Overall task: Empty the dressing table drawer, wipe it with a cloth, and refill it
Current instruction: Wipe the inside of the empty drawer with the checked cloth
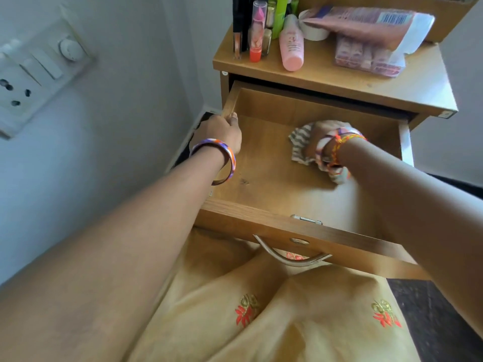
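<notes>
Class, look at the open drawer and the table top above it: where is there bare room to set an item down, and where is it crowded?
Inside the drawer, the floor is bare between the left hand gripping the left wall and the right hand pressing the cloth. The table top is bare along its front edge; its back is crowded with bottles and packets.

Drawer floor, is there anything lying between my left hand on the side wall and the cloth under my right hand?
Nothing: the head view shows bare drawer floor between left hand and cloth.

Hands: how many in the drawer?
1. The right hand presses the cloth on the drawer floor, mid-right. The left hand only grips the left wall's rim. Nothing else shows inside.
</notes>
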The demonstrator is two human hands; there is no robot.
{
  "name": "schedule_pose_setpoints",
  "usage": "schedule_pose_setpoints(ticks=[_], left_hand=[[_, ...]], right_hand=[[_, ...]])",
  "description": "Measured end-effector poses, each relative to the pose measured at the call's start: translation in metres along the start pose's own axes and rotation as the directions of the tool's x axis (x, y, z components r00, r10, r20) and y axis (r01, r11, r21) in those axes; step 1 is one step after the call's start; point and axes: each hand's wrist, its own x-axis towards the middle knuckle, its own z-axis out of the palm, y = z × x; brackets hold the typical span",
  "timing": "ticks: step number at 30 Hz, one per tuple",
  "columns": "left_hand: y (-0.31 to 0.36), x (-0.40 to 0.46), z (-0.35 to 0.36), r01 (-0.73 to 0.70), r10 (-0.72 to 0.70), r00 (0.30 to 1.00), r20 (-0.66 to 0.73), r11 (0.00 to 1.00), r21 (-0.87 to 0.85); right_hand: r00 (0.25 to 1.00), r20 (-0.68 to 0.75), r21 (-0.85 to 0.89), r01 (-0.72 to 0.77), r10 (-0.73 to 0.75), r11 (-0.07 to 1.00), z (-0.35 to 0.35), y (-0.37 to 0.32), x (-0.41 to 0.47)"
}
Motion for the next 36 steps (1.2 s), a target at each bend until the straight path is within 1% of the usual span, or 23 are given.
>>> schedule_pose_setpoints(ticks=[2, 6, 9, 11, 13, 14, 16, 18, 20, 23, 26, 28, 30, 32, 33, 34, 36], left_hand=[[0.001, -0.001, 0.0, -0.003, 0.003, 1.0, -0.001, 1.0, 0.002], [0.001, -0.004, -0.004, -0.008, 0.008, 1.0, 0.014, 1.0, -0.002], [0.002, -0.006, -0.004, -0.011, 0.011, 1.0, 0.021, 1.0, -0.029], [0.001, -0.006, -0.004, -0.003, 0.003, 1.0, 0.011, 0.999, -0.049], [0.002, -0.005, -0.004, 0.013, -0.013, 1.0, 0.01, 0.998, -0.057], [0.002, -0.006, -0.004, 0.015, -0.015, 1.0, 0.013, 0.998, -0.057], [0.003, -0.009, -0.006, 0.007, -0.007, 1.0, 0.016, 0.999, -0.047], [0.004, -0.013, -0.007, 0.002, -0.001, 1.0, 0.02, 0.999, -0.038], [0.005, -0.016, -0.008, 0.006, -0.005, 1.0, 0.024, 0.999, -0.045], [0.005, -0.017, -0.01, 0.007, -0.007, 1.0, 0.017, 0.999, -0.049], [0.003, -0.016, -0.009, 0.016, -0.015, 1.0, 0.016, 0.999, -0.04], [0.003, -0.017, -0.009, 0.023, -0.022, 1.0, 0.015, 0.999, -0.041], [0.004, -0.019, -0.009, 0.031, -0.03, 0.999, 0.019, 0.999, -0.039], [0.004, -0.02, -0.009, 0.037, -0.036, 0.999, 0.023, 0.998, -0.041], [0.003, -0.021, -0.01, 0.035, -0.034, 0.999, 0.02, 0.998, -0.045], [0.003, -0.022, -0.01, 0.032, -0.031, 0.999, 0.018, 0.998, -0.048], [0.003, -0.025, -0.012, 0.024, -0.024, 1.0, 0.0, 0.999, -0.044]], right_hand=[[0.996, -0.05, 0.036, 0.071, -0.069, 0.997, 0.0, -0.013, 0.002], [0.959, -0.13, 0.026, 0.259, -0.253, 0.966, 0.01, -0.055, 0.003], [0.924, -0.129, -0.028, 0.36, -0.36, 0.933, 0.014, -0.067, -0.002], [0.901, -0.069, -0.032, 0.426, -0.427, 0.904, 0.012, -0.063, -0.014], [0.859, 0.017, -0.054, 0.512, -0.512, 0.857, 0.012, -0.06, -0.027], [0.832, 0.071, -0.039, 0.553, -0.55, 0.832, 0.015, -0.06, -0.033], [0.777, 0.15, 0.086, 0.606, -0.612, 0.791, 0.025, -0.062, -0.044], [0.757, 0.178, 0.23, 0.589, -0.629, 0.774, 0.028, -0.058, -0.048], [0.75, 0.231, 0.336, 0.537, -0.62, 0.774, 0.026, -0.045, -0.047], [0.712, 0.389, 0.43, 0.42, -0.584, 0.799, 0.023, -0.017, -0.044], [0.678, 0.524, 0.412, 0.328, -0.516, 0.85, 0.024, 0.017, -0.043], [0.659, 0.618, 0.362, 0.245, -0.429, 0.899, 0.026, 0.04, -0.042], [0.664, 0.681, 0.234, 0.205, -0.31, 0.951, 0.026, 0.052, -0.046], [0.698, 0.695, -0.017, 0.259, -0.175, 0.966, 0.02, 0.051, -0.054], [0.738, 0.665, -0.15, 0.286, -0.118, 0.946, 0.017, 0.048, -0.058], [0.791, 0.608, -0.272, 0.284, -0.064, 0.92, 0.014, 0.043, -0.064], [0.872, 0.489, -0.395, 0.238, -0.016, 0.888, 0.011, 0.037, -0.07]])
